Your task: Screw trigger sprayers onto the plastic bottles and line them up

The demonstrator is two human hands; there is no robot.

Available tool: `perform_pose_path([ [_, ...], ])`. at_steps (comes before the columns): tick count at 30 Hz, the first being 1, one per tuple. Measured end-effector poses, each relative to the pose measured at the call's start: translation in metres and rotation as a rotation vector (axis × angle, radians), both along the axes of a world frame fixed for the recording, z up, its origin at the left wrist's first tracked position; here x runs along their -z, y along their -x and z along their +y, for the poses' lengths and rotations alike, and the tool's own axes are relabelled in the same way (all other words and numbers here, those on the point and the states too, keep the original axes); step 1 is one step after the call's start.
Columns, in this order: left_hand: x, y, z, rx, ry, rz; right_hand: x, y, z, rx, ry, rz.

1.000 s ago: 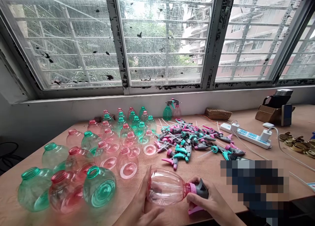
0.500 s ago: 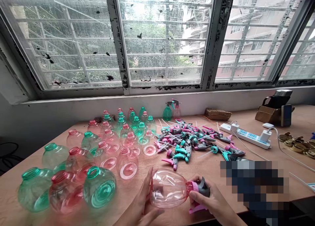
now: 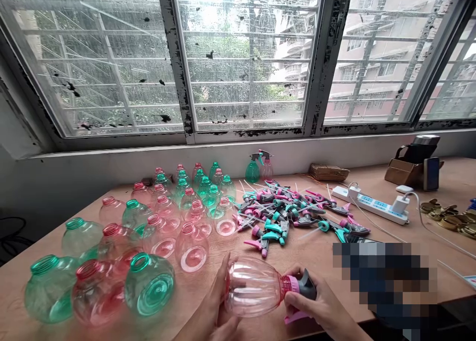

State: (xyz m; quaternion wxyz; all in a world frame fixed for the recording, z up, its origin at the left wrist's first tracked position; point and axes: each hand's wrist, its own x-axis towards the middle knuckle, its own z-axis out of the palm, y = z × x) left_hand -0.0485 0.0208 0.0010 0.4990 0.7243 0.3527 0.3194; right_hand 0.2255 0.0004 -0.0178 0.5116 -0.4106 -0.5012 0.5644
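Observation:
A clear pink spray bottle [image 3: 253,287] lies on its side in the air above the table's front edge. My left hand [image 3: 219,301] cups its base, fingers closed round the bottom end. At the neck, my right hand [image 3: 316,301] grips the trigger spray head [image 3: 307,285], which is dark grey with a pink collar and a pink trigger. The collar sits against the bottle's neck; how tightly it is screwed on I cannot tell. Just beyond the bottle is a pile of loose pink, teal and grey spray heads [image 3: 275,231] with thin white tubes.
Several open pink and green bottles, such as a green bottle [image 3: 150,291], stand at the left. Two assembled spray bottles [image 3: 253,171] stand by the wall. A power strip [image 3: 372,204], a cardboard box [image 3: 396,173] and a phone [image 3: 431,173] are at the right; a blurred-out patch covers the front right.
The bottle has rolled a little about its long axis between my hands, its ribs now showing differently. Both hands stay in nearly the same place.

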Motion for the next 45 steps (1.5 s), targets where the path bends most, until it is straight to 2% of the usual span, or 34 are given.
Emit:
perform_pose_path([
  [4,0.001,0.000,0.001,0.002,0.000,-0.044,0.002,0.001,0.000,0.000,0.006,0.008],
  [9,-0.004,0.000,-0.001,0.018,0.049,-0.113,0.002,0.002,-0.001,-0.001,-0.001,-0.021],
  [13,-0.001,0.001,0.002,0.003,-0.060,-0.022,0.002,0.002,-0.001,-0.005,0.002,-0.033],
  [16,0.007,0.001,0.005,-0.015,-0.126,-0.036,0.003,0.002,0.000,0.012,-0.002,-0.034],
  [19,0.009,0.001,0.005,-0.029,-0.074,-0.050,0.005,0.003,0.000,0.038,-0.009,-0.037],
  [24,0.002,0.000,0.002,0.016,0.063,-0.145,0.004,0.002,0.001,0.024,-0.005,-0.049],
  [29,0.008,0.000,0.004,0.005,0.036,-0.081,0.002,0.002,0.002,0.016,0.010,-0.024],
  [34,0.016,0.000,0.006,-0.014,0.025,-0.123,0.004,0.002,0.002,0.018,0.009,0.006],
  [39,0.010,-0.001,0.004,0.012,0.063,-0.158,0.009,0.002,0.004,0.069,-0.035,-0.023],
  [45,0.006,-0.001,0.003,-0.011,0.065,-0.127,0.005,0.001,0.003,0.030,0.018,0.017],
])
